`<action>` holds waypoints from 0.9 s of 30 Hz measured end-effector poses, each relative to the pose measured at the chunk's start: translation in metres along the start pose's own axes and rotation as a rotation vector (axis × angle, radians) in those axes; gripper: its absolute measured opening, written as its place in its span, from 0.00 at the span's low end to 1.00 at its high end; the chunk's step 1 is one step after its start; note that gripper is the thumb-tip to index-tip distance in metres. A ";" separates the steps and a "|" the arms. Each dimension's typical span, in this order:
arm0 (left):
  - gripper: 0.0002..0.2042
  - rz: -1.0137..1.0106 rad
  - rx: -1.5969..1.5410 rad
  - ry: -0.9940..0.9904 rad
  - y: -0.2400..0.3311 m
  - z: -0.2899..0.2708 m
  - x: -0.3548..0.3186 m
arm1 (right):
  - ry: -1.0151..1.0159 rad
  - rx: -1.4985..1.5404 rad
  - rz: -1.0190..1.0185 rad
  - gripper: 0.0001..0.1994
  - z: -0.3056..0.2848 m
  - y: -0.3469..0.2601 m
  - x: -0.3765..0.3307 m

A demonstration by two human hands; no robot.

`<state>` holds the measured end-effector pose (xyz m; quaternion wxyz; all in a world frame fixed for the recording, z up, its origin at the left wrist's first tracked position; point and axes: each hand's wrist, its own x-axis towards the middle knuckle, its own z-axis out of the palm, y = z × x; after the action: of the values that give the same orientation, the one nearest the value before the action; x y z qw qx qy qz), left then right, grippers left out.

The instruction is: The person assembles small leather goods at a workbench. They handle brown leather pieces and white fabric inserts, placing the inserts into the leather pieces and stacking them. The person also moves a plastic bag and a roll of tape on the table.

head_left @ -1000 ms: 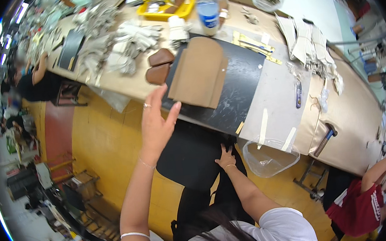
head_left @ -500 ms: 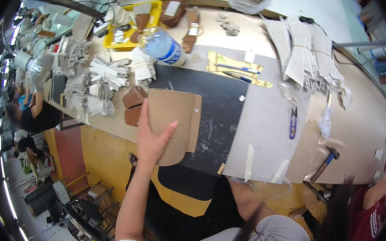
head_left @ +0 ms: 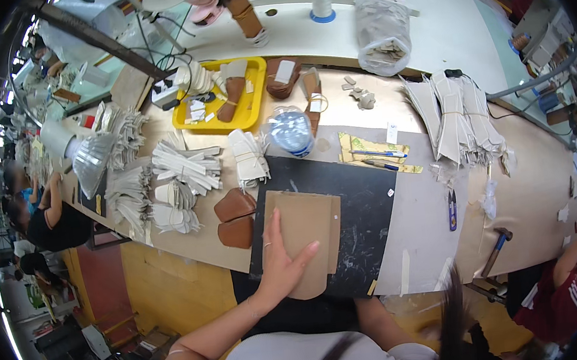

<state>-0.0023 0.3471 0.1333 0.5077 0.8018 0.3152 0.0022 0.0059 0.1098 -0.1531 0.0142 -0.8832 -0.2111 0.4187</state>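
Observation:
My left hand (head_left: 284,264) lies flat on a tan, round-cornered panel (head_left: 299,214), its thumb spread from the fingers. Under the panel, a second tan piece (head_left: 335,225) shows along the right side. Both rest on the left part of a black mat (head_left: 369,221) with pale scuffs. Just left of the mat are two brown leather-like pieces (head_left: 236,232). My right forearm runs down by the table's near edge, and the hand at its end is out of sight.
Beyond the mat stand a water bottle (head_left: 290,131) and a yellow tray (head_left: 258,93) of parts. Bundles of pale strips (head_left: 186,165) lie left. Pens (head_left: 378,154), purple-handled snips (head_left: 452,211) and a hammer (head_left: 495,252) lie right. A lamp (head_left: 90,157) hangs at left. People sit on both sides.
The view has tilted up, bringing thread spools into sight at the back. The tan panel has shifted right, further onto the mat, and my left hand has moved from its left edge onto its top.

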 end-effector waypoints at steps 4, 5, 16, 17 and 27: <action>0.54 0.065 0.038 -0.193 -0.004 -0.001 -0.001 | 0.026 0.022 0.071 0.37 0.009 -0.007 -0.029; 0.56 -0.005 0.001 -0.263 -0.003 -0.002 -0.006 | 0.022 0.030 0.066 0.37 0.015 -0.010 -0.032; 0.48 0.305 0.048 0.038 -0.026 0.005 -0.004 | 0.194 0.069 0.021 0.36 0.034 -0.032 0.001; 0.47 0.340 0.024 0.061 -0.032 0.007 -0.001 | 0.217 0.073 0.009 0.36 0.035 -0.032 0.006; 0.40 0.426 -0.222 0.062 -0.045 0.008 0.009 | 0.526 0.109 -0.438 0.35 0.004 -0.029 -0.020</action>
<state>-0.0150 0.3583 0.0896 0.5707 0.7891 0.1522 0.1684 -0.0184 0.1275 -0.1350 0.2051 -0.8925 -0.3620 0.1741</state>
